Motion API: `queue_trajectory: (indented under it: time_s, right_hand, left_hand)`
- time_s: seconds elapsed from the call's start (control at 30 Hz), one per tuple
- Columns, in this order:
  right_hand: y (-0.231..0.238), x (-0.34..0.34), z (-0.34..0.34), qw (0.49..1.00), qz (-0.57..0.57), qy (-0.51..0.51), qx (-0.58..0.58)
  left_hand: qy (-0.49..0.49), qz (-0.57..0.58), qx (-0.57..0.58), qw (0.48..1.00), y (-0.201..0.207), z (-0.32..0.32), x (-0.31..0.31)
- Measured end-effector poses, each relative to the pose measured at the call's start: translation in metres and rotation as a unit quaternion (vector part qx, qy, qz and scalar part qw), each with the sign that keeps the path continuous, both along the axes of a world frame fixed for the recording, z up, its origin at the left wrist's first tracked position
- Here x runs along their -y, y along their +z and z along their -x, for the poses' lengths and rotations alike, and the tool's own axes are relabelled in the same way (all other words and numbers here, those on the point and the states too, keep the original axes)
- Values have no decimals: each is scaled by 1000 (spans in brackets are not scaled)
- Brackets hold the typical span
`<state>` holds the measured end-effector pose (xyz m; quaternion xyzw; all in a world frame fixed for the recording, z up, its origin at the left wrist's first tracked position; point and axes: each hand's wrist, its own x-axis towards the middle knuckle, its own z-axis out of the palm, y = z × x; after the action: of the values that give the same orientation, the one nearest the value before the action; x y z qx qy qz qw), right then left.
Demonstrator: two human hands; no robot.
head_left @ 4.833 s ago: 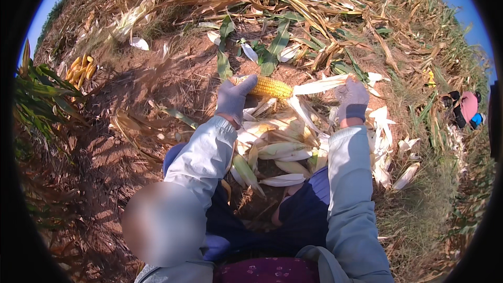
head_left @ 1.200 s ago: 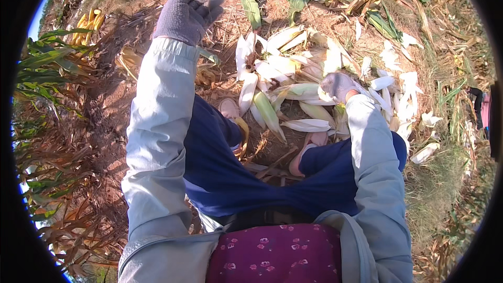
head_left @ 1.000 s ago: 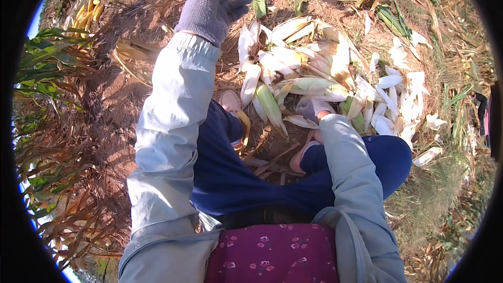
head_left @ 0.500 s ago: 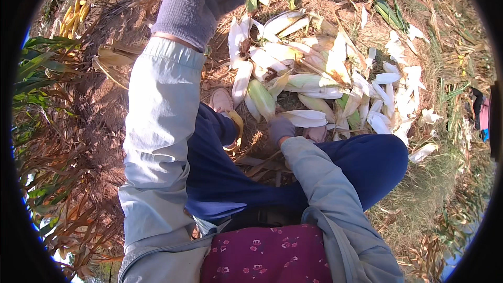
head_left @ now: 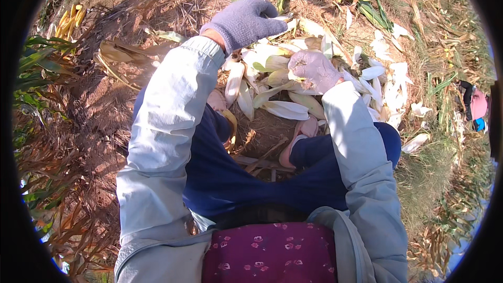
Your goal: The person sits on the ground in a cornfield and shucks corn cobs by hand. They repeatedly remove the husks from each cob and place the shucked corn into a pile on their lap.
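My left hand (head_left: 246, 23), in a purple-grey knit glove, hovers over the far left side of a pile of corn ears in pale husks (head_left: 285, 110). Its fingers are apart and curved, with nothing in them. To the right, my gloved right hand (head_left: 317, 71) is closed over the middle of the pile. Pale green husk of an ear of corn (head_left: 273, 64) comes out at its fingers; the hand hides the rest of that ear.
My feet (head_left: 309, 127) and bent legs in blue trousers border the pile's near side. Loose husks (head_left: 398, 89) lie to the right. Husked yellow cobs (head_left: 70, 21) are heaped at the far left. Standing stalks (head_left: 39, 73) line the left edge. Pink cloth (head_left: 478, 105) shows at far right.
My left hand has come nearer and to the right, over the pile. My right hand has moved from beside my foot up and right; the green ear has left its earlier spot.
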<state>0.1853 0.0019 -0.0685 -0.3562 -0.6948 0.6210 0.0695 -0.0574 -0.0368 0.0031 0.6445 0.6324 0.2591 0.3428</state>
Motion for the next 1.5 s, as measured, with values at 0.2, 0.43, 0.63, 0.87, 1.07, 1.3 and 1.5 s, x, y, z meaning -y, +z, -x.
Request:
queue_trajectory:
  time_s: [0.2, 0.43, 0.63, 0.87, 1.07, 1.3, 1.5]
  right_hand:
    - [59, -35, -25, 994, -58, -2, -95]
    - [84, -56, -12, 973, -136, 14, -187]
    - [80, -37, -15, 946, 83, -222, -222]
    - [-57, -45, -57, 941, -255, 36, 221]
    - [-138, 39, -36, 885, -144, 221, 383]
    - [-212, 93, -33, 806, -238, 233, 489]
    - [-179, 63, -15, 864, -240, 78, 435]
  left_hand:
    - [-172, -36, -173, 969, -5, -36, 5]
    - [-79, -133, -134, 979, -7, -54, -7]
    - [-4, -81, -192, 978, -12, -56, -18]
    - [45, -89, -189, 977, 0, -49, -22]
    - [91, -51, -214, 971, 10, -43, -18]
    - [111, -43, -210, 970, 11, -28, -16]
    - [128, -36, -168, 977, 10, -19, -17]
